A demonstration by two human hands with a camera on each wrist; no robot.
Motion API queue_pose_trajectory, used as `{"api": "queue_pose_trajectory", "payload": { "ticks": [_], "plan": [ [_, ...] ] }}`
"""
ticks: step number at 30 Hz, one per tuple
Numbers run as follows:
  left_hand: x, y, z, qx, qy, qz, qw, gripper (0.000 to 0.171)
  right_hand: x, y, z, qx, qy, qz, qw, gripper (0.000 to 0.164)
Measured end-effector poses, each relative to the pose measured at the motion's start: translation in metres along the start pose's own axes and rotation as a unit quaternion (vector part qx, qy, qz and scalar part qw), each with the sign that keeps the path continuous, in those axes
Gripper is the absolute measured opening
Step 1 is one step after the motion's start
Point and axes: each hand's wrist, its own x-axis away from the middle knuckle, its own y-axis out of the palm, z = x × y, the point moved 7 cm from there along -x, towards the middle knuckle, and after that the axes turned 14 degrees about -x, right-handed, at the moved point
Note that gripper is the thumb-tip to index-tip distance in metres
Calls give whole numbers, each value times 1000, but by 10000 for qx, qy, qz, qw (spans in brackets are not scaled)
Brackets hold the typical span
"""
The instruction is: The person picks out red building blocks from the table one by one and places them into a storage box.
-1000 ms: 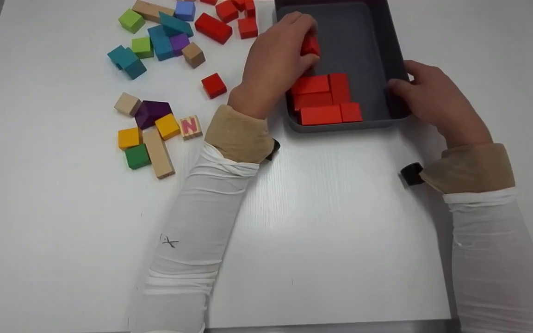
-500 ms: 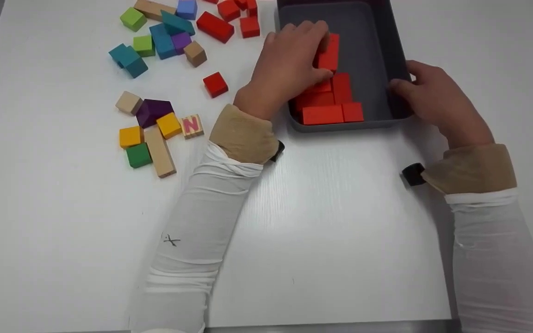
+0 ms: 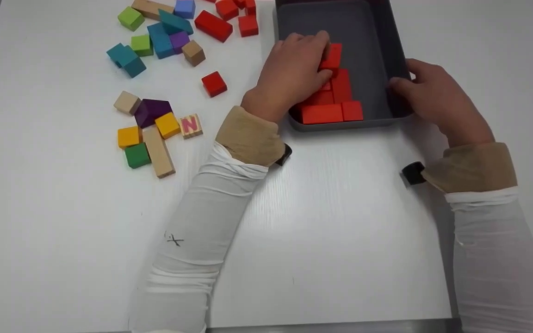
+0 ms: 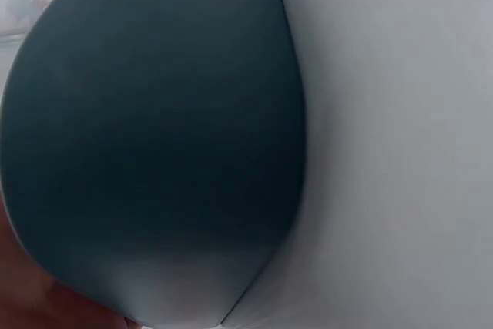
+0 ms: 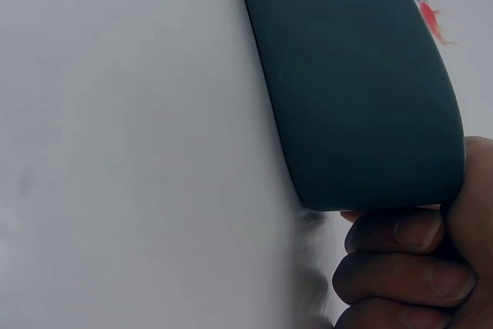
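Note:
A dark grey tray (image 3: 345,125) stands at the top of the head view. Inside it, my left hand (image 3: 292,71) holds a red block (image 3: 333,56) between thumb and fingers, close behind other red blocks (image 3: 322,113) packed along the tray's near left corner. The hand covers part of that block. My right hand (image 3: 440,97) grips the tray's right wall near the front corner, thumb over the rim. In the right wrist view, curled fingers (image 5: 408,279) lie against the tray's end (image 5: 354,90). The tray's outer wall (image 4: 154,113) fills much of the left wrist view.
Left of the tray lie a single red cube (image 3: 214,84) and several red blocks (image 3: 213,26) farther back. Blocks of other colours are scattered beyond, among them a teal block (image 3: 132,64), a purple block (image 3: 153,112) and a letter N cube (image 3: 191,126).
My left hand has moved the red block from the tray's left wall rightward, then toward me, up to the packed red blocks. The right hand keeps its hold on the tray.

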Motion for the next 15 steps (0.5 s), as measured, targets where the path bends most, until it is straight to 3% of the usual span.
{"api": "queue_pose_trajectory", "payload": {
  "ticks": [7,15],
  "plan": [
    [0,1,3,-304,114,-37,9995,47,0,0,1,3,97,18,10000,59],
    [2,2,4,-478,267,-36,9985,38,0,0,1,55,86,9,9999,59]
  ]
}}
